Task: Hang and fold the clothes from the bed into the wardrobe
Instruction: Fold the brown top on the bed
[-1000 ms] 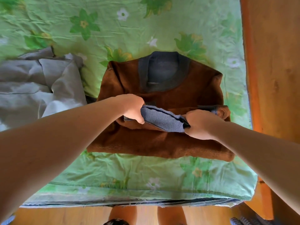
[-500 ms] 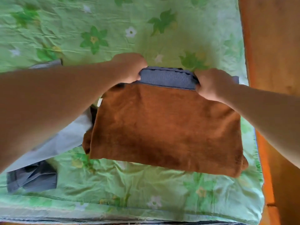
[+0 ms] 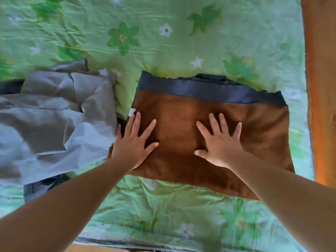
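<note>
A brown sweater (image 3: pixel 254 139) with a dark grey-blue ribbed hem lies folded into a rectangle on the bed (image 3: pixel 163 42), hem band along its far edge. My left hand (image 3: pixel 133 142) lies flat with spread fingers on the sweater's left part. My right hand (image 3: pixel 219 142) presses flat on its middle, fingers spread too. To the left a crumpled grey garment (image 3: pixel 54 120) rests on the bed, its right edge next to my left hand.
The bed carries a green sheet with a flower print. An orange-brown wooden bed frame (image 3: pixel 321 88) runs along the right side. The mattress's near edge (image 3: pixel 145 242) is at the bottom, with a strip of wooden floor below it.
My hands carried the sweater's lower half up over its collar, let go of the hem and moved back to lie flat on the folded sweater.
</note>
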Demonstrator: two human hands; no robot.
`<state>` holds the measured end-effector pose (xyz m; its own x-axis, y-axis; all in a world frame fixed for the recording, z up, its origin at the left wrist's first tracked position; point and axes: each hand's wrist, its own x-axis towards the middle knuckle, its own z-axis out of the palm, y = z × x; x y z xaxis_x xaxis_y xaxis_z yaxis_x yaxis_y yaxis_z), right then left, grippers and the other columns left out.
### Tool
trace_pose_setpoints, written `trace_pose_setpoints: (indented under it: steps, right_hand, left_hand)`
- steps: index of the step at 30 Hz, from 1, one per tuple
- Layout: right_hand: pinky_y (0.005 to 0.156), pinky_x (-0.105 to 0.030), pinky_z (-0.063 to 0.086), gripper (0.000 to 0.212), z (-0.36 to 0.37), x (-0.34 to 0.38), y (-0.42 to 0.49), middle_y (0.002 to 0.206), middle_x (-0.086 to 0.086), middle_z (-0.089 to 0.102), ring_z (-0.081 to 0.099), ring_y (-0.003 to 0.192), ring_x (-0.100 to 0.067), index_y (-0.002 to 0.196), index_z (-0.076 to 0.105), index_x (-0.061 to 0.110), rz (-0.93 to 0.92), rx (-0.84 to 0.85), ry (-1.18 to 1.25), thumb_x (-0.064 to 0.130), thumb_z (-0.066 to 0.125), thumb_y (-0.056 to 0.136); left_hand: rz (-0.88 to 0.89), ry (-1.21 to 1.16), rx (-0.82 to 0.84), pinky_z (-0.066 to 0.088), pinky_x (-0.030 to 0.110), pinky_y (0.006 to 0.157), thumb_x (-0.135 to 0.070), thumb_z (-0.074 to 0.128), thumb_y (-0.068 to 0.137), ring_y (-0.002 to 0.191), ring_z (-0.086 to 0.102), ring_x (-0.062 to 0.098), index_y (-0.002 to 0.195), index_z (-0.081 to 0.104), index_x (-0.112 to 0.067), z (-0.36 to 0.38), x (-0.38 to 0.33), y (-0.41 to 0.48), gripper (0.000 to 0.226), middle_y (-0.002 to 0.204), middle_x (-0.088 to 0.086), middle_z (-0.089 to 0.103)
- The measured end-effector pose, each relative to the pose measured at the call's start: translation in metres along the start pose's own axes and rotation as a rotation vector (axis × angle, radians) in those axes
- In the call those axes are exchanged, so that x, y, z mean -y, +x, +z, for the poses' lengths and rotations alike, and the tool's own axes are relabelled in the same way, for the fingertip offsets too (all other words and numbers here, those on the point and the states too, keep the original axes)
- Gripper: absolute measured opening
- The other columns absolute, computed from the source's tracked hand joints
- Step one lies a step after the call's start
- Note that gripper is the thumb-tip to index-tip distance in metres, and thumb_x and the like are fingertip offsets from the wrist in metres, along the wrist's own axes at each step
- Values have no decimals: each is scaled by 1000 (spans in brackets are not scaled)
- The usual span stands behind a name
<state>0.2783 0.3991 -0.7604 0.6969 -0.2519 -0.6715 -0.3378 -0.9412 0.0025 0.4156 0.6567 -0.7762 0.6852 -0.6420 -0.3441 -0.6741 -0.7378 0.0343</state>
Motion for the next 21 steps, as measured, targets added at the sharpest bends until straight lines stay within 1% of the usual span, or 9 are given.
trace_pose_setpoints:
  steps: [2,4,6,9,12,14,17,19,21]
  right_hand:
    - [118,-65,20,69,-26,19,7,159,-15,25,21,148,-39,149,33,28,5,-174,-4,67,45,93]
    - [105,-54,43,49,-54,44,17,140,-13,45,46,129,-35,135,49,20,-127,-336,-79,49,51,97]
    - [93,-50,48,47,-81,71,31,137,-15,47,49,122,-36,137,47,17,-326,-419,-167,28,62,93]
    - [103,-55,42,66,-123,117,64,153,-18,34,34,139,-41,146,40,17,-511,-470,-311,13,68,87]
    - [118,-62,21,59,-145,156,97,160,-8,30,15,152,-34,149,41,21,-599,-319,-551,15,61,93]
    - [118,-65,16,48,-146,173,110,145,-2,50,33,144,-29,139,53,23,-601,-214,-701,18,59,92]
    - [110,-60,24,38,-145,182,111,112,3,63,58,116,-24,129,56,26,-579,-158,-757,20,58,91]
    - [103,-54,29,31,-148,177,101,100,6,63,60,105,-22,121,59,28,-592,-167,-756,21,59,91]
    - [100,-51,30,25,-153,161,92,95,7,59,61,98,-21,115,60,28,-605,-200,-745,20,60,91]
  left_hand:
    - [-71,-127,-25,34,55,114,-67,45,92,153,10,32,159,6,-37,-5,-2,-4,83,167,11,3]
    - [-215,-305,-38,43,53,107,-60,60,88,146,23,35,159,5,-34,-13,-2,-11,95,162,11,12]
    - [-335,-423,20,48,50,102,-60,66,85,135,39,34,159,5,-29,-20,5,-19,101,150,11,31]
    - [-425,-466,164,50,47,96,-61,69,81,121,54,32,153,22,-21,-31,25,-24,94,132,9,53]
    - [-436,-598,342,56,43,87,-59,74,77,99,65,24,114,53,-17,-34,46,-26,60,104,1,66]
    - [-409,-744,416,57,42,86,-54,78,76,93,66,20,104,55,-16,-28,57,-27,52,102,1,68]
    - [-388,-932,450,56,33,84,-50,82,72,102,66,20,136,50,-14,-26,63,-32,80,123,4,66]
    - [-370,-1095,474,55,27,68,-40,83,75,89,70,16,127,57,-19,-30,60,-40,62,111,0,70]
    - [-334,-1177,456,56,27,63,-32,82,78,83,72,13,115,60,-26,-40,51,-46,43,101,-5,72]
